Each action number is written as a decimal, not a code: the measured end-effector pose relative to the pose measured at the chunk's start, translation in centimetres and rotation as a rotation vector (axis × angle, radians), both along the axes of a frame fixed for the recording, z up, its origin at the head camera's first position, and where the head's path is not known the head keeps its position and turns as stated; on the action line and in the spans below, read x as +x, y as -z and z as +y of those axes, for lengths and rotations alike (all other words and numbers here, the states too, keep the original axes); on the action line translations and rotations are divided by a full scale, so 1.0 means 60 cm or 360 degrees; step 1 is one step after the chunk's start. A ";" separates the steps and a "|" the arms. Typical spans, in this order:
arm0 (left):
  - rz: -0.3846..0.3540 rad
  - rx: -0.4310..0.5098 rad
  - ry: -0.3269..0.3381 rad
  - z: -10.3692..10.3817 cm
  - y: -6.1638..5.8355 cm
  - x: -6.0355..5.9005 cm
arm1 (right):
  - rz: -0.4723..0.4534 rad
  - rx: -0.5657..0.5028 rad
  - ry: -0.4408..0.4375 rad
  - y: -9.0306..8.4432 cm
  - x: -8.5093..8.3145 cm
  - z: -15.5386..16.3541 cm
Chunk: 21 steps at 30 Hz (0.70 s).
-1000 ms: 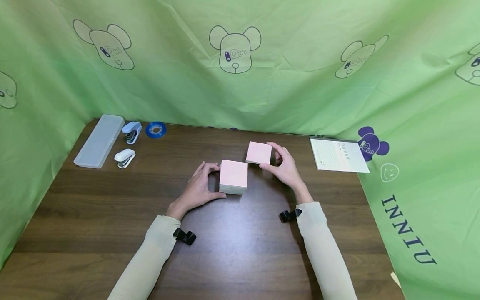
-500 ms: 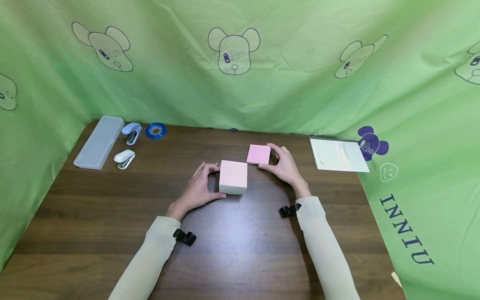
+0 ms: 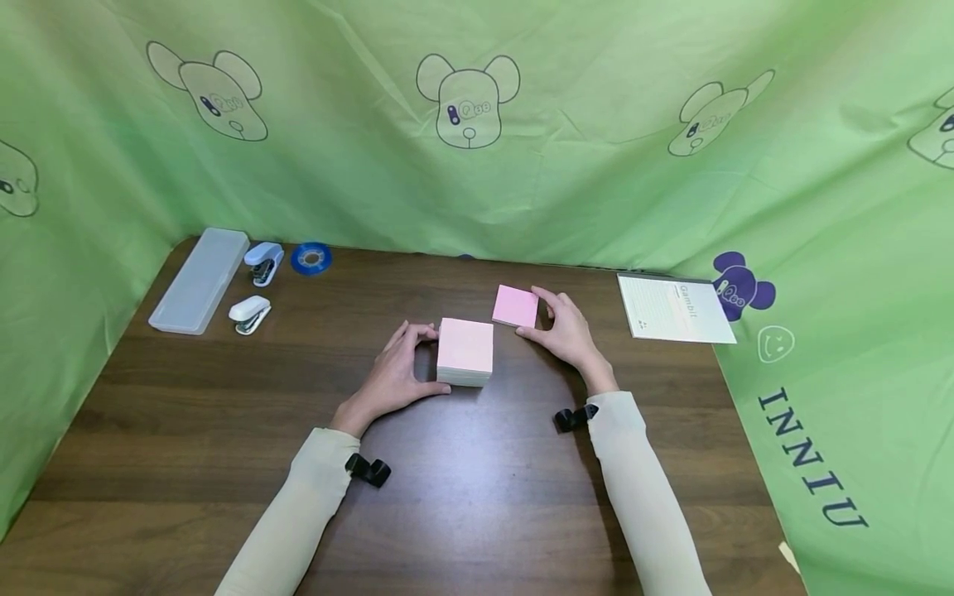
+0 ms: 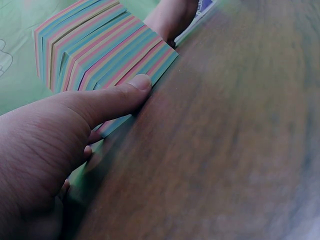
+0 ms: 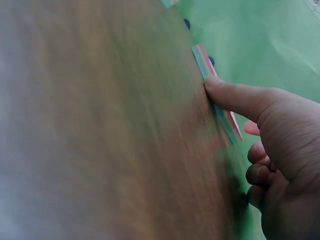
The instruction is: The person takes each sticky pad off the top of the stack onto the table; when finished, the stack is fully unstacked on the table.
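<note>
now the left hand (image 3: 392, 377) grips the thick pink note block (image 3: 465, 351) at desk (image 3: 186, 430) centre, thumb and fingers curled round its left side. at one o'clock from it – just apart – the right hand (image 3: 568, 333) pinches a thin pink pad (image 3: 515, 305) lying flat on the desk.

The near half of the table (image 3: 462, 505) lies open from 4 to 8 o'clock, crossed only by the 2 sleeves. At the centre, the thick note block (image 3: 465, 351) and the thin pink pad (image 3: 515, 305) leave a narrow gap between them. Toward 10 o'clock, the clear case (image 3: 199, 280), 2 staplers (image 3: 249, 313) and the tape roll (image 3: 310, 258) crowd the corner. At 2 o'clock the booklet (image 3: 674, 309) lies flat. Green cloth (image 3: 596, 182) walls the table at 9, 12 and 3 o'clock.
</note>
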<state>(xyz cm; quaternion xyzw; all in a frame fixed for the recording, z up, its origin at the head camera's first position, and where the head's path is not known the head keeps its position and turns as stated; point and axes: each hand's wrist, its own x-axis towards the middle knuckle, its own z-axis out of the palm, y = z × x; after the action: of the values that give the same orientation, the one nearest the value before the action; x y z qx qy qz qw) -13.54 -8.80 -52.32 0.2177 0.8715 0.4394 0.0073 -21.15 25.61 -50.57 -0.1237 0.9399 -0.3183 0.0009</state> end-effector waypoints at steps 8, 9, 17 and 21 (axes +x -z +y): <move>0.0039 0.0002 -0.0003 0.000 0.001 0.002 | 0.0107 -0.0039 -0.0021 -0.005 0.016 -0.011; 0.0040 0.0001 -0.0004 0.000 0.001 0.002 | 0.0117 -0.0038 -0.0021 -0.005 0.016 -0.012; 0.0025 -0.0003 0.0001 0.000 0.001 0.003 | 0.0176 0.0011 0.0046 -0.005 0.010 -0.019; 0.0008 -0.0006 0.0002 0.000 0.002 0.001 | 0.0168 0.0052 0.0093 -0.007 0.005 -0.025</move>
<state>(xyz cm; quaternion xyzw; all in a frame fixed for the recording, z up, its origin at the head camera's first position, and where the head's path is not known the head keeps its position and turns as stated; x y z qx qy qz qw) -13.46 -8.80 -52.47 0.2192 0.8721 0.4374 0.0059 -20.88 24.10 -50.12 -0.1128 0.9469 -0.2957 -0.0561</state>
